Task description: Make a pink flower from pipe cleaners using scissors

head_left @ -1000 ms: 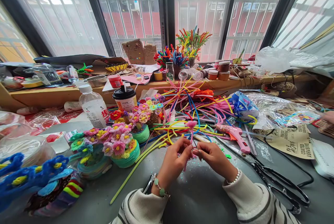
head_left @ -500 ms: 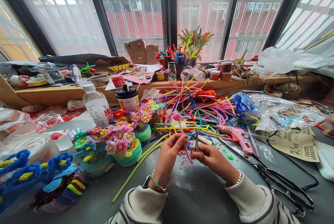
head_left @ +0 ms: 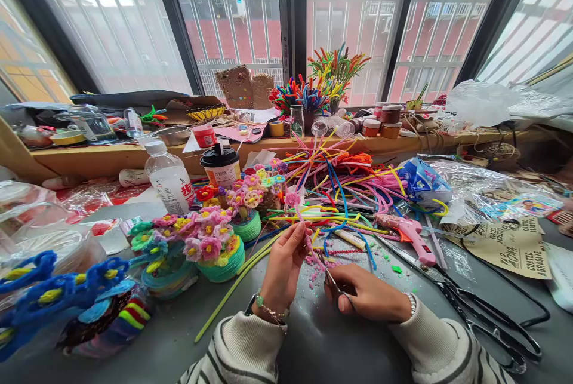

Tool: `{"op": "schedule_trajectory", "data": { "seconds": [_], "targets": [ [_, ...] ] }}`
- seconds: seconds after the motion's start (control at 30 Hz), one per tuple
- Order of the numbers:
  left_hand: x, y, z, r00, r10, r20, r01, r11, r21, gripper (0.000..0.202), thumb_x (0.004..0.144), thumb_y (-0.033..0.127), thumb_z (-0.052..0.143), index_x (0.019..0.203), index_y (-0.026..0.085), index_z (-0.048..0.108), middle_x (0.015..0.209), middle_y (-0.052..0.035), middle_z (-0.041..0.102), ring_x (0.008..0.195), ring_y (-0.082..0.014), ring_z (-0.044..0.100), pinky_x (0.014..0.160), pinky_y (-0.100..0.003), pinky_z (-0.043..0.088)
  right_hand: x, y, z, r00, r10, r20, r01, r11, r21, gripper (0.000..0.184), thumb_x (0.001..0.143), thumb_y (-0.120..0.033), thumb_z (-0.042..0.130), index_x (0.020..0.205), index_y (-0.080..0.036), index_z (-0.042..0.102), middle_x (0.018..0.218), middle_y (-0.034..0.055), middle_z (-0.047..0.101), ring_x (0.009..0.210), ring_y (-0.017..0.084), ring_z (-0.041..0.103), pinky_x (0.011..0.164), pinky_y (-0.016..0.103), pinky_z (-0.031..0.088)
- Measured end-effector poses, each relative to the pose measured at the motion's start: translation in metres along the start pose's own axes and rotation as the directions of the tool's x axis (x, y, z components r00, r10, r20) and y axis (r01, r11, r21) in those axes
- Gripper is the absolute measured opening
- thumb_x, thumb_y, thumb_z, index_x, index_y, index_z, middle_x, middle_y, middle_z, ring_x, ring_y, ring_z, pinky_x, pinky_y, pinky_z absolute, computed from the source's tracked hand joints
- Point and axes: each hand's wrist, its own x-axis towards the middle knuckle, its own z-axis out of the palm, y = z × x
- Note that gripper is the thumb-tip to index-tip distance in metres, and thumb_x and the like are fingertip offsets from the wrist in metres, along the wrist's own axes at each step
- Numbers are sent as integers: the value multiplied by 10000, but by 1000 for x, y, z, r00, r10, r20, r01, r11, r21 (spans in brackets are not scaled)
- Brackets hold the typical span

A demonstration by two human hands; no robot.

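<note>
My left hand (head_left: 283, 267) is closed in a pinch on the stem of a pink pipe-cleaner flower (head_left: 293, 200), whose fuzzy head stands up above my fingers. My right hand (head_left: 363, 292) is closed round small scissors (head_left: 330, 279), their blades pointing up-left at the lower stem. Pink fluff scraps (head_left: 316, 264) lie on the grey table (head_left: 322, 348) between my hands. Both sleeves are striped. There is a bead bracelet on each wrist.
Flower bouquets on green bases (head_left: 215, 249) stand left of my hands. A heap of coloured pipe cleaners (head_left: 340, 184), a pink glue gun (head_left: 405, 230) and large black shears (head_left: 487, 318) lie to the right. A water bottle (head_left: 168, 176) and a lidded cup (head_left: 219, 166) stand behind.
The flower has moved left and tilted, held now by my left hand alone. My right hand took up small scissors and dropped lower, bringing the blades to the stem.
</note>
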Motion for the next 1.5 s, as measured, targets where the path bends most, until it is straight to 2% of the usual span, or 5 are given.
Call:
{"op": "schedule_trajectory", "data": {
  "seconds": [0.27,0.63,1.1,1.27,1.5],
  "targets": [
    [0,0,-1,1000,2,0,-2,1000,6,161,600,232,669,720,132,630,627,23,598,526,-31,493,514,-139,386,-1,-1,5,997,-9,81,0,994,113,637,582,-761,310,625,-150,485,551,-27,415,506,92,367,478,213,329],
    [3,-2,-4,995,71,-66,-75,995,-69,118,625,178,654,735,151,619,701,29,608,618,-35,539,563,-126,403,5,0,17,996,32,-85,-22,992,122,534,631,-677,413,475,-180,296,455,-69,266,456,67,235,406,207,197],
    [3,2,-2,981,99,-167,-122,984,-131,167,615,93,640,772,145,614,753,2,645,693,-64,579,654,-152,439,7,2,16,977,83,-197,-65,993,95,535,641,-667,421,460,-185,274,450,-56,327,455,74,278,430,215,226],
    [2,2,-1,993,59,-102,-72,989,-129,152,617,116,644,764,148,622,715,12,644,622,-49,565,595,-143,426,4,-2,11,992,-3,-128,14,996,84,635,610,-772,209,515,-171,390,517,-23,391,501,100,345,472,231,272],
    [-1,1,3,1000,29,6,-28,997,-68,152,600,128,662,746,137,623,668,10,633,574,-49,553,563,-146,415,2,-1,14,999,-3,-50,6,999,47,623,609,-769,234,562,-169,398,520,-33,370,488,92,322,460,220,267]
  ]
}}
